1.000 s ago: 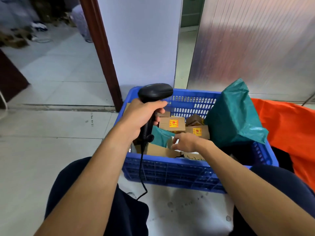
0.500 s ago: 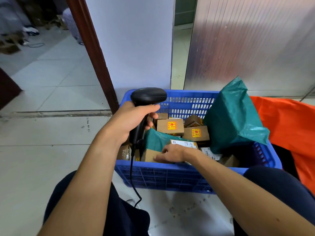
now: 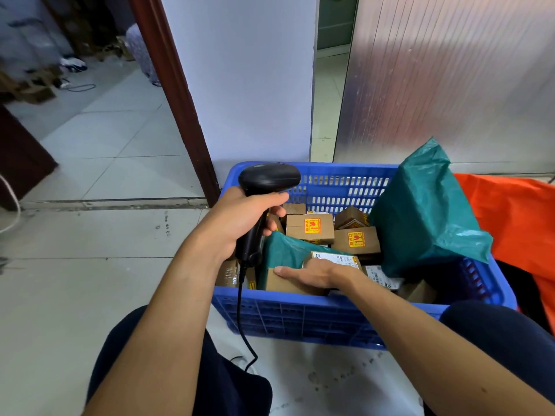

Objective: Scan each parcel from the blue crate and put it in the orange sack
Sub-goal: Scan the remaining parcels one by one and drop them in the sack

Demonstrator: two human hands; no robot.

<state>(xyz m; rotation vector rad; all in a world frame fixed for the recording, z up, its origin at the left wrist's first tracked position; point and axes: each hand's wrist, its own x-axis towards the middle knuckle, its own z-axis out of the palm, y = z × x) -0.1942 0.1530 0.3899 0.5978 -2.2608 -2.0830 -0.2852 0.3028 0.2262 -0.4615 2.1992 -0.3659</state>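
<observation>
The blue crate (image 3: pixel 300 307) stands on the floor between my knees, full of parcels. My left hand (image 3: pixel 240 219) grips the handle of a black corded scanner (image 3: pixel 268 177) over the crate's left side, its head pointing right. My right hand (image 3: pixel 321 273) holds a small cardboard parcel (image 3: pixel 285 285) with a white label on top, at the crate's front; the thumb lies along its near side. Behind it lie a small green mailer (image 3: pixel 285 250) and two brown boxes with yellow-red stickers (image 3: pixel 310 228). The orange sack (image 3: pixel 516 217) sits right of the crate.
A large green mailer bag (image 3: pixel 420 211) stands upright in the crate's right half, against the sack. Behind the crate are a white wall (image 3: pixel 240 85), a brown door frame (image 3: pixel 177 94) and a metal panel (image 3: pixel 450 79). Tiled floor (image 3: pixel 90 235) spreads to the left.
My right hand has slid left across the front of the crate and closed on the labelled cardboard parcel, which now shows more of its top. The scanner stays held over the crate's left side.
</observation>
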